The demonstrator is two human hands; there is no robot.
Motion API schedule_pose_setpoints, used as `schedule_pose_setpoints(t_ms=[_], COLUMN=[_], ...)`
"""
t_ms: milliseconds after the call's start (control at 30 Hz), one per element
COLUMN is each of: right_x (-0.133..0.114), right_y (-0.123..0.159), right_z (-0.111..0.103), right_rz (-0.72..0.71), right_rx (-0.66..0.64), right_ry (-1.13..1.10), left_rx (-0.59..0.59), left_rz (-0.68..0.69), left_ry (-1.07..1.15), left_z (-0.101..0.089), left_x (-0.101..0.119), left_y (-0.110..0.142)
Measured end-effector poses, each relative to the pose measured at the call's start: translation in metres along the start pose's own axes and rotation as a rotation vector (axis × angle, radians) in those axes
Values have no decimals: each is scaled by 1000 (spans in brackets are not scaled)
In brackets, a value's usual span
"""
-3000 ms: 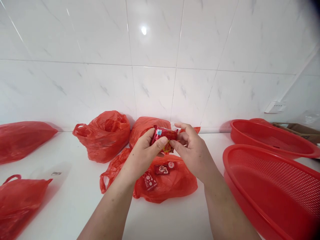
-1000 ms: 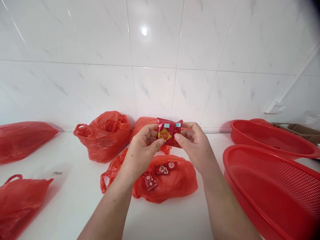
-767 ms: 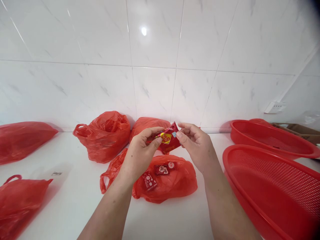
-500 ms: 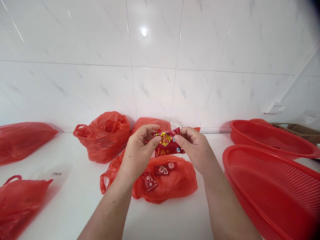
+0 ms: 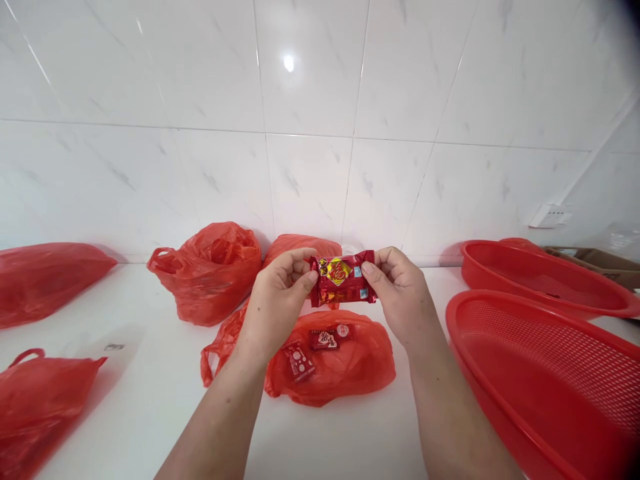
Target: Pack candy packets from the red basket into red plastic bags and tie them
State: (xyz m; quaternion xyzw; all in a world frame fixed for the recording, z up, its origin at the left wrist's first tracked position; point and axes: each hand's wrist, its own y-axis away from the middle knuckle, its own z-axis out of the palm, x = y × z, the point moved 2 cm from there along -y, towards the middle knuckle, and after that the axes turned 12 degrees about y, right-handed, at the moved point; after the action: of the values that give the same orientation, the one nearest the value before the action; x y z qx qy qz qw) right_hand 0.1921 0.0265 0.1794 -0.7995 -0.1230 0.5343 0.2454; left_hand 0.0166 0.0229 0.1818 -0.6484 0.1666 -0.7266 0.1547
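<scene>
Holds red pkt face-on now vs tilted moment ago, w/ gold emblem in full view; prob easier to read. Pinches left end w/ L hand, right end w/ R hand. Seen lifted, abt over far edge of limp red bag.

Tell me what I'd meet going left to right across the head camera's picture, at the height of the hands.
Plump red bag at the left edge → red bag with a loop handle → left hand → shiny red wrapping → right hand → back red basket.
</scene>
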Motion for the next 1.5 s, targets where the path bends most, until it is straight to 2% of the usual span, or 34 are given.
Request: schedule_pose_setpoints(t_ms=[333, 500, 800, 1167, 1500], right_x=[-3, -5, -6, -8, -1], right_y=[2, 2, 4, 3, 0], right_z=[0, 1, 5, 1, -1], right_rz=[39, 38, 20, -33, 51], right_rx=[-53, -60, -162, -161, -84], right_ry=[178, 162, 165, 270, 222], left_rx=[41, 23, -20, -19, 11], left_rz=[1, 12, 42, 41, 31], left_ry=[-20, -39, -117, -132, -102], left_z=[-1, -1, -1, 0, -3], left_x=[2, 0, 0, 1, -2], left_y=[-1, -1, 0, 0, -1])
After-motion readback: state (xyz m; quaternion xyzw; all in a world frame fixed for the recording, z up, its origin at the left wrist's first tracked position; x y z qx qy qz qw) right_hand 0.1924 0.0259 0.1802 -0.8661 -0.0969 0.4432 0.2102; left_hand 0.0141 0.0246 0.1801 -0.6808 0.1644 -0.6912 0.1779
